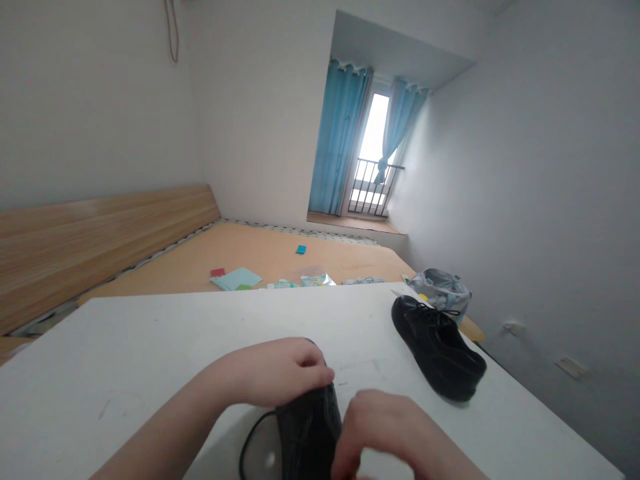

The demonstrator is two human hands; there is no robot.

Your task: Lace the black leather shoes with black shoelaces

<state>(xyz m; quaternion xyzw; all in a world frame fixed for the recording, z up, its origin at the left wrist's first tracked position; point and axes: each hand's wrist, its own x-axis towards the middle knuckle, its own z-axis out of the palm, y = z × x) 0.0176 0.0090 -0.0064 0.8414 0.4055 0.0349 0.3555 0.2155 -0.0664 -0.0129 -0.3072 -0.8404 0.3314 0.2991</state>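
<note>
Two hands, two black shoes; the left hand [283, 373] is closed over the far end of the near black shoe [306, 437], gripping it from above, its fingertips mostly hidden beyond the shoe; the right hand [383, 427] bends down at that shoe's right side, its fingertips cut off by the lower edge, so whether it grips anything I cannot tell. The near black shoe is at the bottom centre, over one white table [175, 347], its closer end out of frame; one black lace [242, 453] curves out on its left and leaves the picture below. The second black shoe [430, 343], a lace-up, stands whole on the table's right side, near the edge, well apart from both hands; beyond it is one fabric basket [443, 288], partly hidden, its contents hard to make out. Behind the table, one blue square [301, 249] lies on a tan surface [265, 243]; farther back hang two blue curtains [340, 140].
</note>
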